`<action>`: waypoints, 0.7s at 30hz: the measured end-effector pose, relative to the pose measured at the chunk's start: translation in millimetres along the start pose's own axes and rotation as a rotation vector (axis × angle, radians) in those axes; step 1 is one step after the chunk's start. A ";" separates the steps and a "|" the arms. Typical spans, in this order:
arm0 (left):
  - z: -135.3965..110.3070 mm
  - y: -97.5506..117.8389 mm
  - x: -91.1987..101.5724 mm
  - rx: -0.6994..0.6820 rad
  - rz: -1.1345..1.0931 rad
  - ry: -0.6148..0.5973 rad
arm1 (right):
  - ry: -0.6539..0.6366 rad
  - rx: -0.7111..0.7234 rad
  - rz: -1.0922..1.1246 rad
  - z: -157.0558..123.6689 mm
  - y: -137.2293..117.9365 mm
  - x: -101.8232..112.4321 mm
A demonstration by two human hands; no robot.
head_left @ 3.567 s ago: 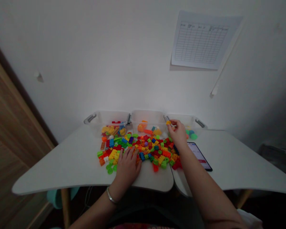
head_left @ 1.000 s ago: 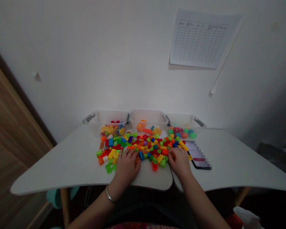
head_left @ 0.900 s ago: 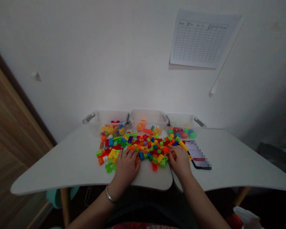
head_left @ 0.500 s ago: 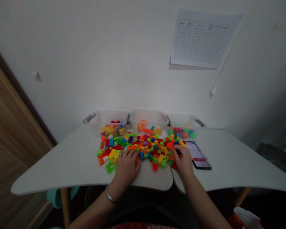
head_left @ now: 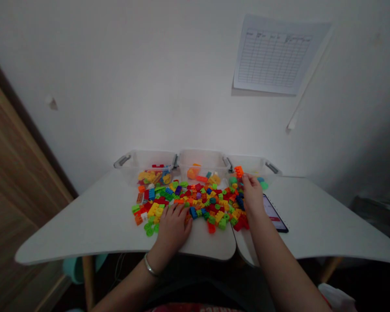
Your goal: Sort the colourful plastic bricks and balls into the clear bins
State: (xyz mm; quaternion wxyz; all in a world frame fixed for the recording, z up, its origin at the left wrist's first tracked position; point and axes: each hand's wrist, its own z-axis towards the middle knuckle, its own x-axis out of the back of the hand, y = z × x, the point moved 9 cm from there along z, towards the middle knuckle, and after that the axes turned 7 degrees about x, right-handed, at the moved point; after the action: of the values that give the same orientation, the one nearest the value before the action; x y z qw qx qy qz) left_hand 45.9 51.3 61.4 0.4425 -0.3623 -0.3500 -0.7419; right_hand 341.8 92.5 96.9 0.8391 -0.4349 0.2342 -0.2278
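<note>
An orange toy brick (head_left: 238,171) is pinched in the fingers of my right hand (head_left: 252,190), raised in front of the right clear bin (head_left: 269,174). Below it spreads a loose pile of toy bricks (head_left: 211,200) in many colours. My left hand (head_left: 173,225) lies over the front of this pile, palm down and fingers apart; what is under the palm is hidden. Blue bricks (head_left: 193,212) lie just right of its fingers, and green ring-shaped pieces (head_left: 149,229) to its left.
The left clear bin (head_left: 143,158) and the middle clear bin (head_left: 203,159) stand against the wall, with toy pieces inside. A phone (head_left: 275,216) lies on the white table (head_left: 94,216), partly behind my right forearm. A printed sheet (head_left: 279,56) hangs on the wall.
My right hand has risen from the right side of the pile toward the right bin, carrying the orange brick. The left hand has stayed in place.
</note>
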 end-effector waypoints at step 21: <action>1.0 0.8 0.4 0.001 -0.018 -0.006 | -0.342 0.230 -0.765 33.4 -8.2 -79.2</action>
State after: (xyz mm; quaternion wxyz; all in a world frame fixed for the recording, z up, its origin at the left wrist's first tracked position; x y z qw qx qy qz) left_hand 46.7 51.7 62.5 0.4352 -0.3610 -0.3547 -0.7446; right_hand 297.8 155.4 136.3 0.7640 -0.4254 -0.1131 -0.4717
